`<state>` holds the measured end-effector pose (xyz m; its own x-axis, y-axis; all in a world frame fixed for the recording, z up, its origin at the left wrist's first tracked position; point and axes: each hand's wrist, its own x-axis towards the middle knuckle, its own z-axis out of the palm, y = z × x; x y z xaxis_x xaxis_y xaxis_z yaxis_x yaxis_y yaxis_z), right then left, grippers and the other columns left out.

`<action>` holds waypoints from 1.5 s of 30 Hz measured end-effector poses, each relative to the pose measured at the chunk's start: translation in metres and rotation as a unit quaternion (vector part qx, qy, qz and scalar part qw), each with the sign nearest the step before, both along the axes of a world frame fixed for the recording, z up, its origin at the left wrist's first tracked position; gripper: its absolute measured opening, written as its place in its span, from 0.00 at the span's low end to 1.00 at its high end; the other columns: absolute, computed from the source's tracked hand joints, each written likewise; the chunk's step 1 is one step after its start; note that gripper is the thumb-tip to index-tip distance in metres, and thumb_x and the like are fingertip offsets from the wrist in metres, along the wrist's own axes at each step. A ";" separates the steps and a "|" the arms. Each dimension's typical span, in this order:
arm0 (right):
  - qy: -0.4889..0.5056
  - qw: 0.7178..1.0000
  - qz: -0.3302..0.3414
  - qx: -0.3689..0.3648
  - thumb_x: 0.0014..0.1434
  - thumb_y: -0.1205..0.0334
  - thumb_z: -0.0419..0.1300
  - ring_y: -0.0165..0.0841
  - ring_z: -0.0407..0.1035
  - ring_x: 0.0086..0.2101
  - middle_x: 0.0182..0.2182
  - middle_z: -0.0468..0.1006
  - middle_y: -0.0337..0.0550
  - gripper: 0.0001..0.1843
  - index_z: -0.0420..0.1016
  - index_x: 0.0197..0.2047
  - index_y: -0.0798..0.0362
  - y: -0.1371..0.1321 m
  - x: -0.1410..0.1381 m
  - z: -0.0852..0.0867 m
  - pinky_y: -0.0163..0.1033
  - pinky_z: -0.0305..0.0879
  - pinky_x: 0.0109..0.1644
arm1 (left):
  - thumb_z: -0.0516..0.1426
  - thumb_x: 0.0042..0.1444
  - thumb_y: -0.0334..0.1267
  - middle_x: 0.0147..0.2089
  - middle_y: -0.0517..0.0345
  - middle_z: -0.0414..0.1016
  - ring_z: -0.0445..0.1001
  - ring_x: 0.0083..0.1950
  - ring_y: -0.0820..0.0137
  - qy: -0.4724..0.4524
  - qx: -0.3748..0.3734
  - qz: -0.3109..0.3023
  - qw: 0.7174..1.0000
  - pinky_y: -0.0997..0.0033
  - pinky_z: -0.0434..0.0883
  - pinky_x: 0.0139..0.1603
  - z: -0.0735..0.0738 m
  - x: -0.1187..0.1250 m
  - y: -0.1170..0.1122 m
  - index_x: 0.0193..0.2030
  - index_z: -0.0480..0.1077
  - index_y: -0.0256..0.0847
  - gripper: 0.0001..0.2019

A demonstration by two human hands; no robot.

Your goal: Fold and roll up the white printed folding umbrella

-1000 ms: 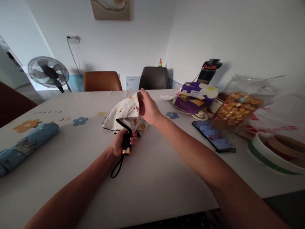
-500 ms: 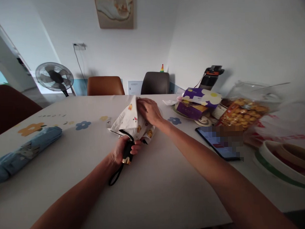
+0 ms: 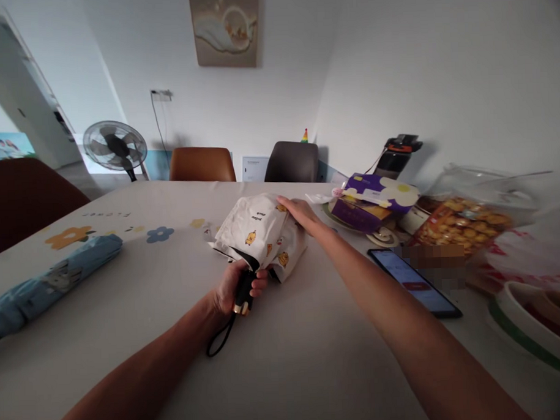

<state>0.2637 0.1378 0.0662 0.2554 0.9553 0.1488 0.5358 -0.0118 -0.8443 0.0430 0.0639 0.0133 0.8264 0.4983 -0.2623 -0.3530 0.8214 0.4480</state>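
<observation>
A white folding umbrella (image 3: 250,226) with small yellow duck prints is held above the table, its canopy collapsed but loose and puffed out. My left hand (image 3: 232,286) is closed around its black handle (image 3: 244,291), which has a gold-coloured end and a black wrist loop hanging down. My right hand (image 3: 301,214) curves around the far right side of the canopy; most of its fingers are hidden behind the fabric. To the left lies a folded light-blue umbrella (image 3: 57,282), touched by neither hand.
The white table (image 3: 285,363) has printed flowers. On its right are a phone (image 3: 413,282), a purple box (image 3: 362,207), a black bottle (image 3: 395,157), a clear container of round snacks (image 3: 473,218) and stacked bowls (image 3: 527,324). Chairs (image 3: 202,165) and a fan (image 3: 117,148) stand beyond.
My right hand has shifted right and slightly down along the canopy, and a fold has turned to show more printed fabric. My left hand keeps the handle. The whole view has shifted slightly.
</observation>
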 end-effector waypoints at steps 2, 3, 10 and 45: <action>0.072 0.996 0.040 -0.022 0.48 0.35 0.56 0.41 0.69 0.36 0.35 0.77 0.52 0.32 0.76 0.38 0.59 -0.004 0.006 -0.001 0.43 0.61 0.41 | 0.51 0.51 0.34 0.25 0.60 0.56 0.53 0.20 0.79 0.004 0.011 -0.021 1.000 0.82 0.54 0.14 -0.001 -0.001 -0.001 0.35 0.64 0.31 0.08; 0.102 0.993 0.056 -0.023 0.48 0.37 0.58 0.41 0.70 0.37 0.37 0.78 0.52 0.31 0.76 0.39 0.58 -0.005 0.008 0.000 0.42 0.62 0.42 | 0.52 0.51 0.34 0.25 0.60 0.56 0.53 0.20 0.79 0.001 0.018 -0.035 0.999 0.82 0.53 0.14 -0.001 -0.001 -0.001 0.35 0.64 0.32 0.07; 0.135 0.986 0.096 0.009 0.46 0.43 0.62 0.36 0.70 0.37 0.38 0.79 0.45 0.24 0.78 0.39 0.53 -0.006 0.002 0.015 0.39 0.63 0.42 | 0.57 0.45 0.37 0.25 0.61 0.57 0.53 0.21 0.80 -0.028 0.054 -0.086 0.994 0.82 0.53 0.15 -0.007 -0.005 0.001 0.36 0.66 0.29 0.13; 0.145 0.989 0.023 -0.007 0.36 0.62 0.64 0.29 0.62 0.20 0.16 0.68 0.37 0.08 0.69 0.19 0.55 -0.001 0.008 0.031 0.34 0.55 0.22 | 0.58 0.43 0.36 0.40 0.44 0.74 0.73 0.38 0.62 0.028 0.172 0.000 0.985 0.64 0.70 0.38 0.002 0.002 -0.011 0.48 0.67 0.33 0.23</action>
